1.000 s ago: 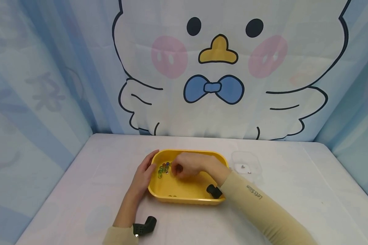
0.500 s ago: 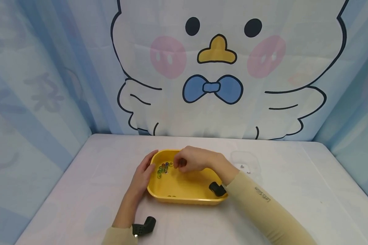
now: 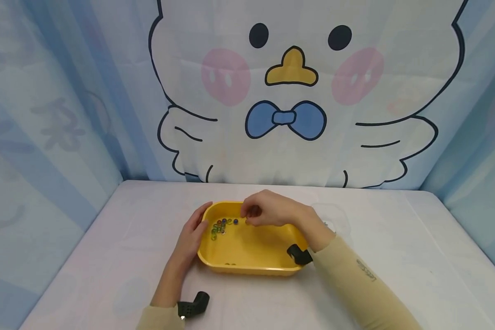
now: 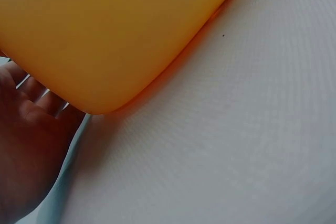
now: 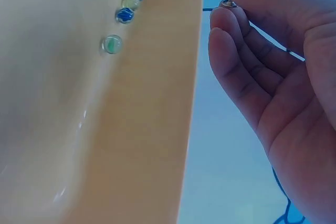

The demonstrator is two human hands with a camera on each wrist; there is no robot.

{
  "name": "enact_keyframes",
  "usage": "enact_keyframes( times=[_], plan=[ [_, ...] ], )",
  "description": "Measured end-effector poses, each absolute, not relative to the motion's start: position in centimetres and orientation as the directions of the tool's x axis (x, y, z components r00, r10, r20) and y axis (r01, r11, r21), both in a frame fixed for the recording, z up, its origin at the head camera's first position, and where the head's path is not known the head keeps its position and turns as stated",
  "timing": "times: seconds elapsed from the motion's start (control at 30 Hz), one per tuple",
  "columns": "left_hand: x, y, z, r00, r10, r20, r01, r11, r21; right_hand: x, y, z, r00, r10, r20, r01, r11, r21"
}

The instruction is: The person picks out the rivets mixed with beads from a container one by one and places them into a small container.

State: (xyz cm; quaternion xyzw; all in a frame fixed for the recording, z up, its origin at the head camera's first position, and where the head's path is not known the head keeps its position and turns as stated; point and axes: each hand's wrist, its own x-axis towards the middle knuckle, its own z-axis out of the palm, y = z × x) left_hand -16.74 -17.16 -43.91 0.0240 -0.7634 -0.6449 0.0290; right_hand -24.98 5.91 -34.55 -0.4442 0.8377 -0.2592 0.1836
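A yellow plastic tray stands on the white table, with several glass marbles clustered at its left end and a blue one a little apart. My left hand rests against the tray's left side, thumb at the rim. In the left wrist view its fingers lie fairly straight and partly hidden behind the tray wall. My right hand is above the back rim. In the right wrist view its thumb and forefinger pinch a small shiny metal piece, too small to name exactly.
A clear plastic box with small pieces stands right of the tray, partly hidden by my right arm. Two small things show at the tray's front wall. A printed curtain hangs behind the table.
My right hand has risen and moved right and back, from low inside the tray to above its back rim, uncovering a blue marble. The left hand stays put.
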Motion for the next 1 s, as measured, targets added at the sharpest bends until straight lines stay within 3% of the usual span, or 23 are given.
enact_keyframes(
  times=[0.37, 1.0],
  plan=[
    [-16.8, -17.2, -44.0, -0.998, -0.062, 0.01, -0.001, 0.17, 0.985, -24.6, 7.2, -34.0, -0.589, -0.806, -0.052, -0.615, 0.49, -0.617],
    [-16.7, -17.0, -43.9, -0.998, -0.067, 0.006, -0.005, 0.161, 0.987, -24.1, 9.7, -33.8, -0.62, -0.784, 0.024, -0.629, 0.479, -0.612]
  ],
)
